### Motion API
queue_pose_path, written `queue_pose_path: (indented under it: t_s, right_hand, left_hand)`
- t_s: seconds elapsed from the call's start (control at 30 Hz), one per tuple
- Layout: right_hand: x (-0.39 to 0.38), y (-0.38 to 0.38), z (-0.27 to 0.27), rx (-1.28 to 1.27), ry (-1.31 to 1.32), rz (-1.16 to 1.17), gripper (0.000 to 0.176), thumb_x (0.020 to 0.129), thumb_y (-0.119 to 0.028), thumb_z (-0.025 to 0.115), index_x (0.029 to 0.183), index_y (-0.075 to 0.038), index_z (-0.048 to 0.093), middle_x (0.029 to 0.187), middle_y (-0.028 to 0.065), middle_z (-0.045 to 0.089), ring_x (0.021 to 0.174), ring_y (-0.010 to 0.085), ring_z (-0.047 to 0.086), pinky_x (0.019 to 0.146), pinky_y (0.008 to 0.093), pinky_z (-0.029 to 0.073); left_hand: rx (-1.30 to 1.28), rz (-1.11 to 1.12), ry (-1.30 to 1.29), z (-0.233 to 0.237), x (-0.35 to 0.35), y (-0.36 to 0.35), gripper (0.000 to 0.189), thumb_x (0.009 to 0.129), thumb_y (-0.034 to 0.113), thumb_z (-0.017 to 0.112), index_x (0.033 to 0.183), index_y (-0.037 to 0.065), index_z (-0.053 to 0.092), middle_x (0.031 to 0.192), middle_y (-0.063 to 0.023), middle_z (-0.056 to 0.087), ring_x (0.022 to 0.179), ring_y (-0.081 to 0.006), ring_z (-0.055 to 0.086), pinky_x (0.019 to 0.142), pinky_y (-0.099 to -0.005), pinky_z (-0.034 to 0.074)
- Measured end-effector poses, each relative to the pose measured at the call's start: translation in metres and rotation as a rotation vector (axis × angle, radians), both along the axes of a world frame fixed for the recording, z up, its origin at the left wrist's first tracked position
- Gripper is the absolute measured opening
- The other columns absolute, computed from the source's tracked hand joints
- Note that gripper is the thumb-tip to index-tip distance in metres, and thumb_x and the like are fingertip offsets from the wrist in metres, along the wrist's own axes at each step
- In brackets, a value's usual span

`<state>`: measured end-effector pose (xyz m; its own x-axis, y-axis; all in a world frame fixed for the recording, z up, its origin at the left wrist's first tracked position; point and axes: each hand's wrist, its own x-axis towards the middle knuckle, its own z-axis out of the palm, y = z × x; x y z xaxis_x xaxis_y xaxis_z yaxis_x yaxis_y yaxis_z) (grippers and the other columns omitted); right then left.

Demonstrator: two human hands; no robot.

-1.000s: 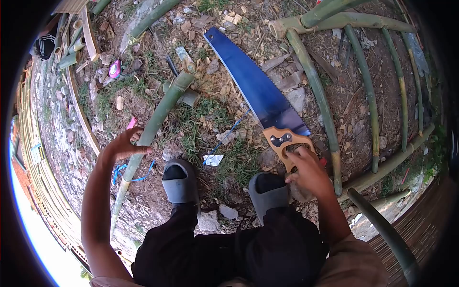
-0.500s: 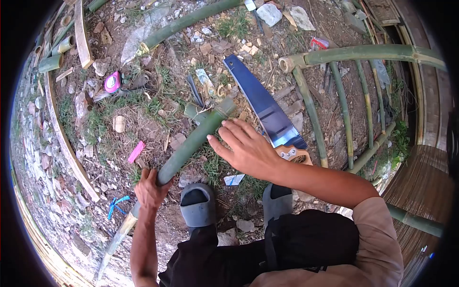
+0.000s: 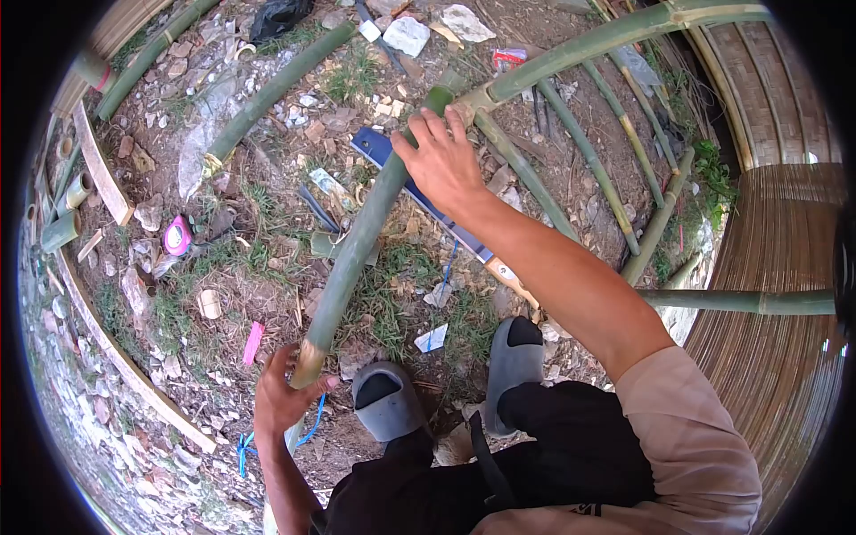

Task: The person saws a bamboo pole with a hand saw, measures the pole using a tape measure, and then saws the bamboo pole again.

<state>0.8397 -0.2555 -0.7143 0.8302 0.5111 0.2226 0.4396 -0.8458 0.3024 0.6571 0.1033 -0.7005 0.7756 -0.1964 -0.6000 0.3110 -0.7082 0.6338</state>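
Observation:
A green bamboo pole (image 3: 361, 236) slants across the view, its far end beside the corner of a bamboo frame (image 3: 571, 67). My right hand (image 3: 441, 160) is wrapped over the pole near that far end. Lower down, my left hand (image 3: 287, 392) cups the pole just below a pale joint, thumb stretched across. The rest of the pole behind this hand is mostly hidden. Under the pole and my right forearm lies a handsaw (image 3: 437, 209) with a blue blade and a light wooden handle, partly covered.
A pink tape measure (image 3: 178, 235) lies on the stony ground to the left, and a pink strip (image 3: 254, 343) is closer in. Another bamboo pole (image 3: 281, 98) rests farther off. Split bamboo strips (image 3: 134, 303) curve along the left. Woven bamboo panels (image 3: 785, 241) stand at the right.
The bamboo pole has gone forward, and its pale joint now shows ahead of my left hand. My right hand has moved forward with it, over the saw blade. The view has shifted.

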Motion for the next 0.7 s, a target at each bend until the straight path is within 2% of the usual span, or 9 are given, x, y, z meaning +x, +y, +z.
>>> queue_pose_path:
  t_s: [0.07, 0.2, 0.27, 0.37, 0.43, 0.47, 0.53, 0.57, 0.7]
  right_hand:
    - [-0.018, 0.0, 0.007, 0.037, -0.019, -0.046, 0.046, 0.09, -0.014, 0.059, 0.136, -0.011, 0.059, 0.109, 0.0123, 0.063, 0.116, 0.0304, 0.057, 0.111, 0.0564, 0.034]
    - [-0.088, -0.02, 0.008, 0.126, 0.262, -0.024, 0.054, 0.081, -0.024, 0.074, 0.13, -0.008, 0.062, 0.097, 0.0094, 0.06, 0.099, 0.0281, 0.059, 0.104, 0.05, 0.038]
    - [-0.11, -0.037, 0.003, 0.106, 0.315, -0.036, 0.062, 0.075, -0.03, 0.081, 0.129, -0.006, 0.063, 0.096, 0.0092, 0.06, 0.099, 0.0282, 0.059, 0.099, 0.0481, 0.039]
    - [-0.121, -0.053, -0.005, 0.121, 0.413, -0.082, 0.063, 0.076, -0.035, 0.081, 0.129, -0.006, 0.063, 0.097, 0.0096, 0.06, 0.097, 0.0279, 0.058, 0.095, 0.0476, 0.039]
    - [-0.123, -0.056, -0.011, 0.141, 0.353, -0.071, 0.061, 0.079, -0.036, 0.08, 0.129, -0.006, 0.062, 0.098, 0.0095, 0.059, 0.097, 0.0274, 0.058, 0.091, 0.0468, 0.039]
    - [-0.124, -0.054, -0.012, 0.174, 0.368, -0.082, 0.06, 0.081, -0.038, 0.077, 0.13, -0.005, 0.062, 0.102, 0.0106, 0.06, 0.097, 0.0286, 0.057, 0.093, 0.0456, 0.039]
    - [-0.126, -0.047, -0.011, 0.231, 0.36, -0.053, 0.06, 0.081, -0.037, 0.078, 0.129, -0.006, 0.062, 0.101, 0.0096, 0.059, 0.096, 0.0281, 0.057, 0.092, 0.0462, 0.039]
    - [-0.127, -0.043, -0.011, 0.272, 0.35, -0.032, 0.059, 0.081, -0.037, 0.078, 0.129, -0.006, 0.062, 0.099, 0.0085, 0.058, 0.095, 0.0275, 0.057, 0.092, 0.0468, 0.039]
    - [-0.145, -0.027, 0.004, 0.381, 0.369, 0.006, 0.062, 0.083, -0.037, 0.077, 0.134, -0.007, 0.06, 0.1, 0.008, 0.059, 0.094, 0.0271, 0.057, 0.092, 0.0463, 0.04]
  left_hand:
    - [0.091, -0.059, -0.021, -0.002, -0.025, 0.006, 0.089, 0.066, 0.046, 0.092, 0.131, -0.003, 0.056, 0.111, -0.022, 0.067, 0.105, -0.0352, 0.067, 0.092, -0.0454, 0.053]
    - [0.2, -0.023, -0.203, -0.031, -0.053, 0.014, 0.089, 0.069, 0.048, 0.09, 0.132, -0.002, 0.054, 0.109, -0.0243, 0.066, 0.101, -0.0398, 0.067, 0.088, -0.0461, 0.053]
    - [0.194, 0.041, -0.238, -0.037, -0.047, 0.025, 0.09, 0.068, 0.051, 0.089, 0.133, 0.0, 0.055, 0.111, -0.0231, 0.067, 0.101, -0.0386, 0.067, 0.085, -0.0483, 0.053]
    - [-0.073, 0.302, -0.331, -0.028, 0.022, 0.036, 0.067, 0.079, 0.047, 0.083, 0.122, -0.001, 0.065, 0.111, -0.0217, 0.069, 0.103, -0.0323, 0.068, 0.087, -0.0434, 0.054]
    - [0.137, 0.348, -0.569, -0.03, 0.087, 0.048, 0.055, 0.087, 0.043, 0.077, 0.12, 0.001, 0.066, 0.109, -0.0212, 0.068, 0.102, -0.0326, 0.069, 0.086, -0.0437, 0.055]
    - [0.243, 0.268, -0.783, -0.042, 0.121, 0.059, 0.051, 0.09, 0.042, 0.075, 0.121, 0.003, 0.065, 0.112, -0.0224, 0.067, 0.101, -0.0346, 0.069, 0.084, -0.0446, 0.055]
    - [0.383, 0.22, -0.863, -0.057, 0.178, 0.073, 0.045, 0.091, 0.035, 0.073, 0.124, 0.006, 0.064, 0.117, -0.0227, 0.065, 0.109, -0.0367, 0.065, 0.092, -0.0472, 0.052]
    - [0.525, 0.215, -0.698, -0.06, 0.2, 0.075, 0.053, 0.089, 0.039, 0.072, 0.131, 0.009, 0.06, 0.128, -0.0214, 0.06, 0.122, -0.0362, 0.058, 0.101, -0.0478, 0.046]
    - [0.825, 0.297, -0.246, -0.09, 0.246, 0.078, 0.088, 0.085, 0.056, 0.071, 0.155, 0.016, 0.035, 0.15, -0.0204, 0.044, 0.139, -0.0412, 0.041, 0.113, -0.0528, 0.034]
